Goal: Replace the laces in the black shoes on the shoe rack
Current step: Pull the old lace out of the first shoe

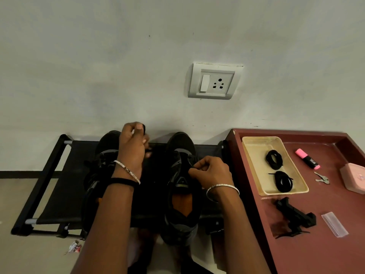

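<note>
Two black shoes stand side by side on the black shoe rack (51, 175), toes toward the wall. My left hand (132, 145) is raised over the left shoe (102, 161) and pinches a black lace, holding it up near the toe. At the eyelets of the right shoe (181, 194), my right hand (211, 171) pinches a lace end with curled fingers. That shoe's tongue is open, showing an orange lining. Two coiled black laces (273, 158) (283, 180) lie in a cream tray (254, 153) on the maroon table.
A maroon table (308, 244) stands right of the rack, with a pink highlighter (307, 161), keys (322, 177), a pink box (353, 177), a black holder (294, 216) and a clear plastic strip (334, 224). A wall socket (214, 82) sits above. A wrapper (74, 248) lies on the floor.
</note>
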